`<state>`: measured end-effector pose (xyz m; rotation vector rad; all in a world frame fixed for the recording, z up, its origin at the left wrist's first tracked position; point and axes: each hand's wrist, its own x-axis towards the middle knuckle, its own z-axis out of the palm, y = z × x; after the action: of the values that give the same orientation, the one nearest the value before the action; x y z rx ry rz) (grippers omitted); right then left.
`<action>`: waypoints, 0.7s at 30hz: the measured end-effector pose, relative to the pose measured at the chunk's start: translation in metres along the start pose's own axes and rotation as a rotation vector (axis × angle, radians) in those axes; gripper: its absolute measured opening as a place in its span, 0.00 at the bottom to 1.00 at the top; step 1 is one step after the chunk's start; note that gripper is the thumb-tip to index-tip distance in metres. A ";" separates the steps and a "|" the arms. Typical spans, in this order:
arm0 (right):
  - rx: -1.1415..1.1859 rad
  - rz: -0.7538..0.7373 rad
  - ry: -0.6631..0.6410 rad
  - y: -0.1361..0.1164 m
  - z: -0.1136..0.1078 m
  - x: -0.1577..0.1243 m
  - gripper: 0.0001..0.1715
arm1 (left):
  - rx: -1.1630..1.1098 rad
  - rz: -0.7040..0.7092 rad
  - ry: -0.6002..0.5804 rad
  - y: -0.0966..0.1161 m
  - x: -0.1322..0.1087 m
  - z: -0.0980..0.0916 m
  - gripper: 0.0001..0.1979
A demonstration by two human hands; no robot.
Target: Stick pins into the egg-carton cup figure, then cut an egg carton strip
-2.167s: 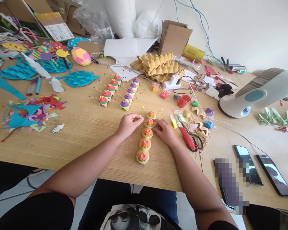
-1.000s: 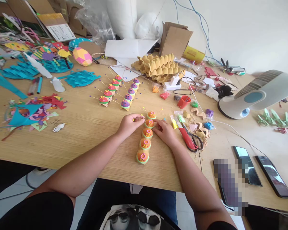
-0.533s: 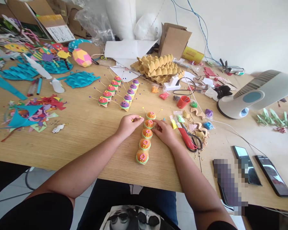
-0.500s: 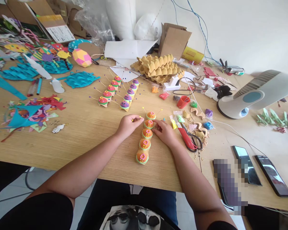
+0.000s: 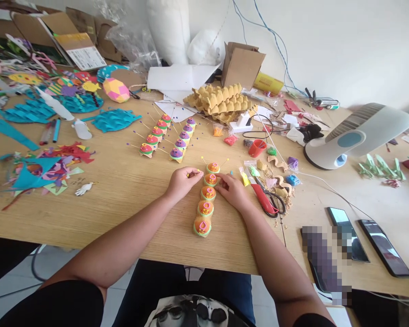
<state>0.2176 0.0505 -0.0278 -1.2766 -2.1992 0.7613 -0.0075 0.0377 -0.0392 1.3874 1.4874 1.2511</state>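
Observation:
An egg-carton caterpillar [image 5: 206, 208], its humps painted orange with green rims and pink loops, lies lengthwise on the table in front of me. Two thin yellow-tipped sticks [image 5: 226, 162] stand out from its far hump. At its left side, my left hand [image 5: 183, 182] pinches a small yellow-tipped stick [image 5: 198, 171], mostly hidden by the fingers; its fingertips are close to the second hump. From the right, my right hand [image 5: 232, 190] has bent fingers against the side of the caterpillar by the second hump.
Beyond my hands stand a red caterpillar [image 5: 152, 138] and a purple caterpillar [image 5: 180, 144] with sticks. Scissors [image 5: 267, 200], clay bags and carton scraps lie to the right, then phones [image 5: 348, 234] and a fan [image 5: 347, 136]. Paper scraps [image 5: 41, 175] lie left; egg trays [image 5: 221, 102] behind.
The view has shifted slightly. Both hands remain at nearly the same places beside the caterpillar, the left still pinching the small stick.

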 end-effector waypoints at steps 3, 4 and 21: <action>0.014 -0.005 0.001 0.001 0.000 0.000 0.26 | 0.001 -0.004 -0.005 -0.001 0.000 0.000 0.16; 0.018 -0.007 0.001 0.001 0.000 0.000 0.26 | 0.000 -0.005 -0.005 -0.001 0.000 0.000 0.17; 0.021 -0.027 0.000 0.004 0.002 0.002 0.26 | -0.001 -0.004 -0.001 0.002 0.001 0.000 0.16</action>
<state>0.2185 0.0532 -0.0315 -1.2339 -2.1990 0.7716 -0.0074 0.0383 -0.0375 1.3834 1.4880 1.2478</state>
